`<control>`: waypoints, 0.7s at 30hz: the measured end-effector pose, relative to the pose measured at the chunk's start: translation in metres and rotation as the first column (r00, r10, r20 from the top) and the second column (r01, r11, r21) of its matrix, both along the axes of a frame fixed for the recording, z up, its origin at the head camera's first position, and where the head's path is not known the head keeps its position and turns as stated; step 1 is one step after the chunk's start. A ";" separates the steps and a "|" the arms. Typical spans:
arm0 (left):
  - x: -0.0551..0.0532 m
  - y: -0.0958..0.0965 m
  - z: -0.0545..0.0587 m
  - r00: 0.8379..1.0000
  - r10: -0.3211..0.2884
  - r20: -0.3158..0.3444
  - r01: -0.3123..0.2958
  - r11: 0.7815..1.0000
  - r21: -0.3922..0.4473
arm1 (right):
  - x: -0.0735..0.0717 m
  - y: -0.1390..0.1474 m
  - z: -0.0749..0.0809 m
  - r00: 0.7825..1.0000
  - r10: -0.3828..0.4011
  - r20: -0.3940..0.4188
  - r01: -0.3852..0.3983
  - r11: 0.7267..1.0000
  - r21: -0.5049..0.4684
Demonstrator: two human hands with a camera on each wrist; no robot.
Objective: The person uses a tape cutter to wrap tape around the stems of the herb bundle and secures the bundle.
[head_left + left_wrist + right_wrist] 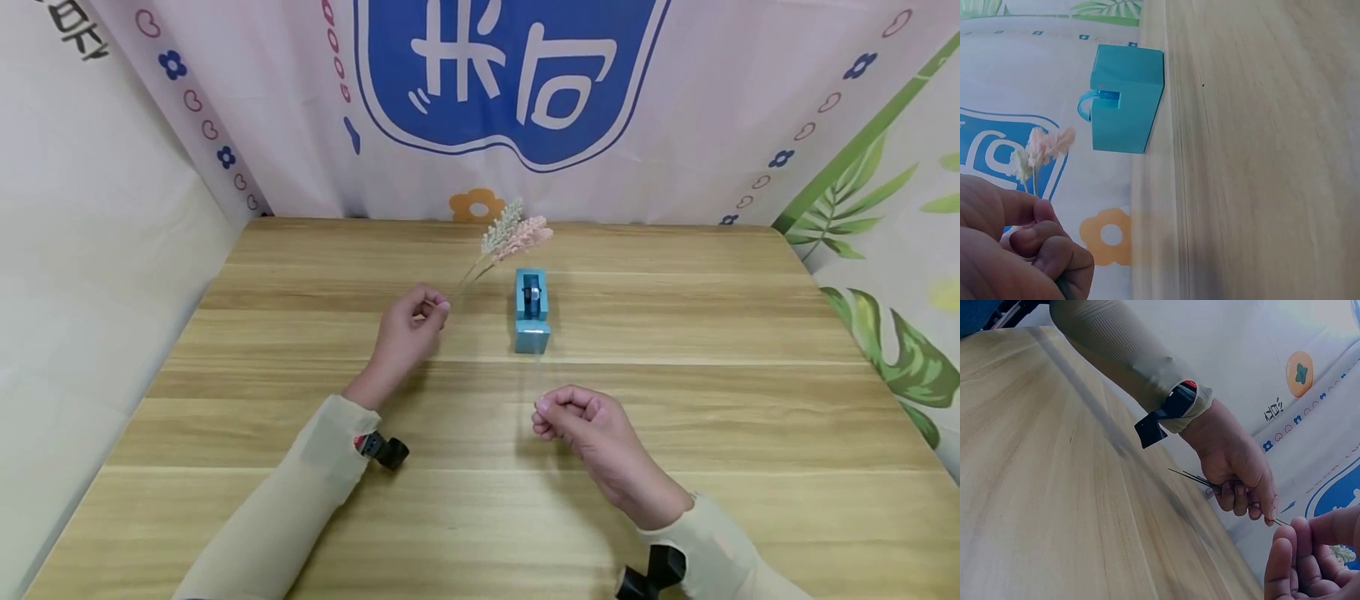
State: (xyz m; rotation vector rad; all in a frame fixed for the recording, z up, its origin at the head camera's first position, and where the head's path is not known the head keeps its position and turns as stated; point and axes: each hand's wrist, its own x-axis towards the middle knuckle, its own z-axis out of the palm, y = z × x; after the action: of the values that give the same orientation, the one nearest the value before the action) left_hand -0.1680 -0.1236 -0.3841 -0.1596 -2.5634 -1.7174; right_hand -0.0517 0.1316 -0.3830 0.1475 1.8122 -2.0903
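My left hand (408,325) pinches the thin stems of artificial flower sprigs between thumb and fingers, to the left of the tape dispenser. One sprig has a pink head (527,237), the other a pale green head (501,230); both lean up and to the right. Below that hand, in the right wrist view, the stem ends (1191,477) stick out. The blue tape dispenser (532,338) stands on the table with a roll inside. From its front a clear strip of tape (537,371) runs to my right hand (592,433), whose thumb and fingertips pinch it.
The wooden table (450,517) meets a printed cloth backdrop (300,167) behind the dispenser. White cloth (97,250) hangs at the left and leaf-patterned cloth (900,275) at the right. A small black camera (390,452) sits on the left wrist.
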 end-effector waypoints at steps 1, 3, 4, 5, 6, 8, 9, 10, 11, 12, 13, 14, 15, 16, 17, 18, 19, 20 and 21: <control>0.001 -0.001 0.000 1.000 0.000 -0.005 0.000 1.000 -0.007 | 0.000 0.000 0.000 1.000 0.000 0.000 0.000 1.000 0.002; 0.002 -0.004 0.001 1.000 0.002 -0.005 -0.002 1.000 -0.010 | 0.000 0.000 -0.001 1.000 0.001 0.001 -0.001 1.000 0.005; 0.003 -0.005 0.002 1.000 0.002 -0.002 -0.002 1.000 -0.011 | 0.000 0.000 -0.001 1.000 0.001 0.000 -0.001 1.000 0.007; 0.004 -0.007 0.002 1.000 0.002 -0.002 -0.002 1.000 -0.019 | 0.000 0.000 -0.001 1.000 0.001 0.000 -0.001 1.000 0.009; 0.005 -0.008 0.003 1.000 0.004 -0.002 -0.004 1.000 -0.027 | 0.000 0.000 -0.001 1.000 0.002 -0.001 -0.002 1.000 0.011; 0.008 -0.011 0.004 1.000 0.009 -0.001 -0.009 0.999 -0.032 | 0.000 0.000 -0.001 1.000 0.002 -0.001 -0.002 1.000 0.013; 0.009 -0.012 0.004 1.000 0.011 0.000 -0.011 0.999 -0.036 | 0.000 0.000 -0.001 1.000 0.002 -0.001 -0.002 1.000 0.012; 0.011 -0.014 0.004 1.000 0.012 -0.001 -0.012 0.999 -0.044 | 0.000 -0.001 -0.001 1.000 0.001 0.000 -0.001 1.000 0.013; 0.012 -0.016 0.005 1.000 0.013 -0.002 -0.013 0.999 -0.050 | 0.000 -0.001 0.000 1.000 0.001 0.000 -0.001 1.000 0.013; 0.013 -0.018 0.005 1.000 0.014 -0.003 -0.014 0.998 -0.056 | 0.000 -0.001 0.000 1.000 0.001 0.001 -0.001 1.000 0.012; 0.014 -0.020 0.005 1.000 0.015 -0.002 -0.016 0.998 -0.063 | 0.000 -0.001 0.000 1.000 0.001 0.002 -0.001 1.000 0.012; 0.016 -0.022 0.005 1.000 0.015 -0.001 -0.015 0.997 -0.070 | 0.000 -0.001 0.001 1.000 0.002 0.004 -0.002 1.000 0.013; 0.017 -0.024 0.005 1.000 0.015 0.001 -0.015 0.997 -0.075 | 0.000 -0.001 0.001 1.000 0.003 0.004 -0.003 1.000 0.013; 0.019 -0.027 0.006 1.000 0.011 0.002 -0.010 0.997 -0.082 | 0.000 -0.001 0.001 1.000 0.003 0.005 -0.003 1.000 0.016; 0.021 -0.030 0.007 1.000 0.009 0.003 -0.009 0.996 -0.085 | 0.000 -0.001 0.002 1.000 0.003 0.005 -0.003 1.000 0.017; 0.023 -0.033 0.007 1.000 0.008 0.007 -0.008 0.996 -0.088 | 0.000 -0.001 0.002 1.000 0.002 0.006 -0.002 1.000 0.018; 0.026 -0.037 0.008 1.000 0.007 0.011 -0.006 0.996 -0.090 | 0.000 -0.001 0.002 1.000 0.001 0.005 -0.001 1.000 0.020; 0.029 -0.041 0.009 1.000 0.002 0.013 -0.001 0.996 -0.091 | 0.000 -0.001 0.002 1.000 -0.001 0.005 0.001 1.000 0.019; 0.032 -0.045 0.009 1.000 -0.001 0.020 0.003 0.996 -0.091 | 0.000 -0.002 0.002 1.000 -0.003 0.006 0.003 1.000 0.020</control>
State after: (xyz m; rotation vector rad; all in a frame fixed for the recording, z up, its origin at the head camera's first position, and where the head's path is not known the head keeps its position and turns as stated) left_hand -0.1364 -0.1686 -0.3748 -0.1502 -2.6580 -1.6111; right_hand -0.0521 0.1301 -0.3805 0.1614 1.8312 -2.0722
